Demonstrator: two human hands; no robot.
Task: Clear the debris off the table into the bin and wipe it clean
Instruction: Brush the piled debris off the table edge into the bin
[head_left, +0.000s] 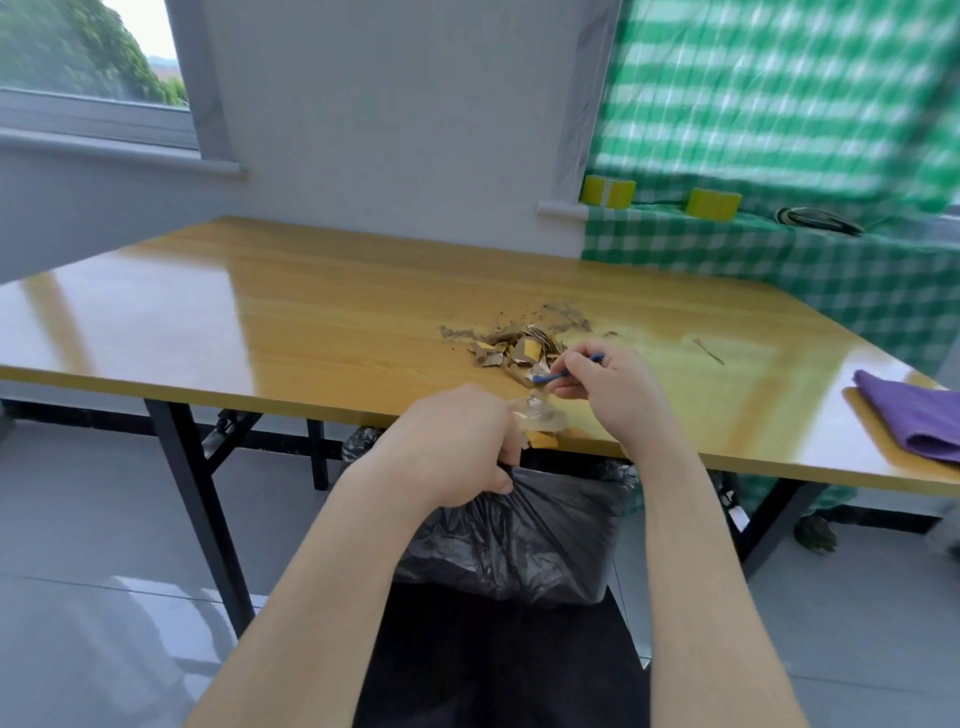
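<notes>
1. Debris pile (519, 347): torn cardboard bits, foil-like scraps and crumbs, on the tabletop (291, 322) right of centre, a little back from the near edge.
2. Dust smear extends from the pile toward the far edge.
3. Right hand (608, 387) sits at the pile's near-right side, fingers pinching a thin blue stick (569, 370). Can't tell what kind. Its lower tip is in the scraps.
4. Left hand (457, 447) is clenched on the rim of the black bin liner (524, 525), at the near edge just below the tabletop.
5. Bin sits under the near edge, directly below the pile. Only the liner shows.
6. Clear plastic wrapper (540, 415) lies at the near edge between the hands. A cardboard scrap (544, 441) is right on the edge beside it, above the liner.
7. Thin twig-like piece (709, 351) lies alone, right of the pile.
8. Purple cloth (914, 415), folded, lies near the tabletop's near-right corner, well apart from the pile.
9. Beyond the far-right corner: green checked cloth (779, 249) over a ledge, carrying two yellow tape rolls (608, 191) and a dark coil (815, 221).
</notes>
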